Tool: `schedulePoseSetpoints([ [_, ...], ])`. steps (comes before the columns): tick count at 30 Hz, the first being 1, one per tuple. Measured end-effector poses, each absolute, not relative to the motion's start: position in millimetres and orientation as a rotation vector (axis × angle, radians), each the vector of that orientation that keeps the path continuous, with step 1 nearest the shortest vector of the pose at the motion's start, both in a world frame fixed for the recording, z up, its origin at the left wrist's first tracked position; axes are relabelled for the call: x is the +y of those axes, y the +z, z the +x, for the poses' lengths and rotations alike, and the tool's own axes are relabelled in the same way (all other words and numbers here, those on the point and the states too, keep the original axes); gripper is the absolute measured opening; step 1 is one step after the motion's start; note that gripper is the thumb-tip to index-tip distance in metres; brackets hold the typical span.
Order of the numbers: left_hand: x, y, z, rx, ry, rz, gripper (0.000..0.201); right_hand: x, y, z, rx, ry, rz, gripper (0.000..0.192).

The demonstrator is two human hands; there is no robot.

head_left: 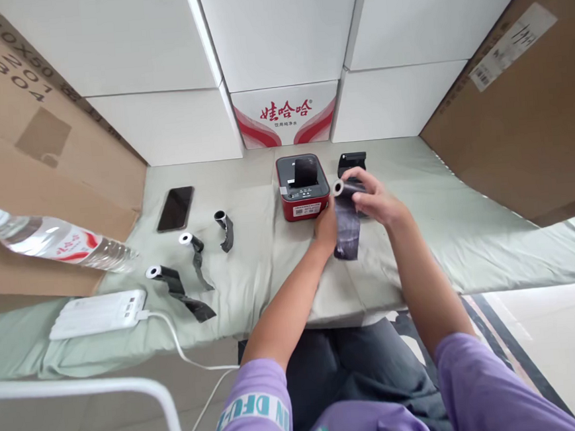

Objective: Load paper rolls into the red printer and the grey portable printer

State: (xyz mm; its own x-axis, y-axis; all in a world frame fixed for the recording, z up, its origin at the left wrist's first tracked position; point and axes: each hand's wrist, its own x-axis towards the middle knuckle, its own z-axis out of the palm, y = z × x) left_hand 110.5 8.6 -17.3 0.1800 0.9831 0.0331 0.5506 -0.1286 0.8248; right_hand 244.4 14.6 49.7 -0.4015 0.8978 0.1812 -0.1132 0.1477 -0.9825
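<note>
My right hand [378, 198] is closed on a roll of black ribbon [349, 227], with the white core end facing left. A loose strip of the ribbon hangs from the roll toward the cloth. My left hand [325, 229] is beside the strip, partly behind it, near the printer's front right corner; its fingers are mostly hidden. A small red and black label printer [305, 204] stands just left of the roll, a black piece raised on its top. Behind my right hand lies a black plastic part [352, 162], partly covered by the fingers.
Three small ribbon rolls [173, 277] with loose tails lie to the left, near a phone [175, 209]. A white power bank [101, 314] with a cable is at the front left. A water bottle [55, 240] is at the left. White boxes [277, 30] and cardboard surround the cloth.
</note>
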Motion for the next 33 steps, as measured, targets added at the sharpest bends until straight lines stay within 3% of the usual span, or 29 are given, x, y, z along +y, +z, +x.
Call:
schedulePoseSetpoints([
  [5,2.1,-17.8,109.1,1.409,0.876,1.802,0.066,59.8,20.4,303.9,-1.577,0.932,-1.128,0.04],
  [14,-0.1,-24.0,114.9,1.365,0.981,1.826,0.065,76.0,-7.3,302.8,-1.861,0.311,-1.316,0.035],
  [25,-2.2,-27.2,116.3,1.281,1.045,1.979,0.061,80.4,-18.5,292.5,-1.82,0.333,-1.661,0.032],
  [33,-6.1,-22.8,115.7,1.352,0.932,2.036,0.056,88.1,-20.6,299.4,-1.498,0.407,-1.43,0.029],
])
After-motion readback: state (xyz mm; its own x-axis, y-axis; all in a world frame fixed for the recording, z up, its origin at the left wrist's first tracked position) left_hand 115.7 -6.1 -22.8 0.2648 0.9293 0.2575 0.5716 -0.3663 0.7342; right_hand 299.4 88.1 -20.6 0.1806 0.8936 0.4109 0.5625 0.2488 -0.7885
